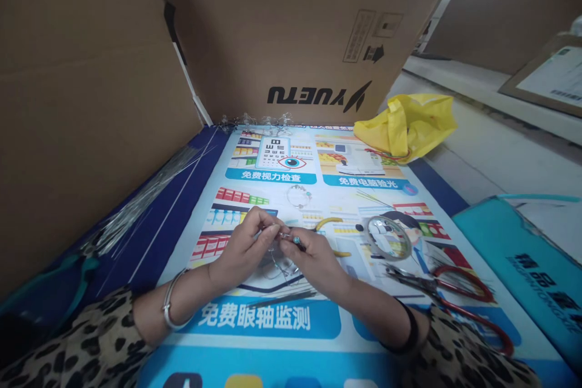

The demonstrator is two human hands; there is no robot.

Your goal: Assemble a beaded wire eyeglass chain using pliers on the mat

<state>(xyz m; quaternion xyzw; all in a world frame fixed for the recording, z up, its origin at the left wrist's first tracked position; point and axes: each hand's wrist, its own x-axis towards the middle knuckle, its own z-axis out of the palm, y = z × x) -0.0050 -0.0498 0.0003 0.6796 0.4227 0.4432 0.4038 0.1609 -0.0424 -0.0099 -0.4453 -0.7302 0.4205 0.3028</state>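
The left hand (252, 245) and the right hand (316, 257) meet above the middle of a printed sheet (273, 354), fingertips pinched close together on a small wire piece (284, 235); its finer shape is too small and too covered by the fingers to tell, though a turquoise bit (297, 240) shows at the right fingertips. Thin wire loops (284, 267) show below and between the hands. A tool with yellow handles (330, 222) lies just beyond the right hand, partly hidden by it. Farther off on the sheet is a wire circlet (299, 196) with small beads, and at the far edge a cluster of wirework (259, 124) sits near an upright cardboard panel (291, 30) marked with upside-down lettering. To the right lie a clear ring-shaped coil (408, 247), red-handled scissors (468, 282) near it, and a teal pouch (522, 273) at the sheet's side; a yellow bag (422, 127) rests at the far right corner. To the left, a bundle of straight wires (148, 197) stretches along the dark blue border, with teal-handled pliers (82, 276) near its closer end
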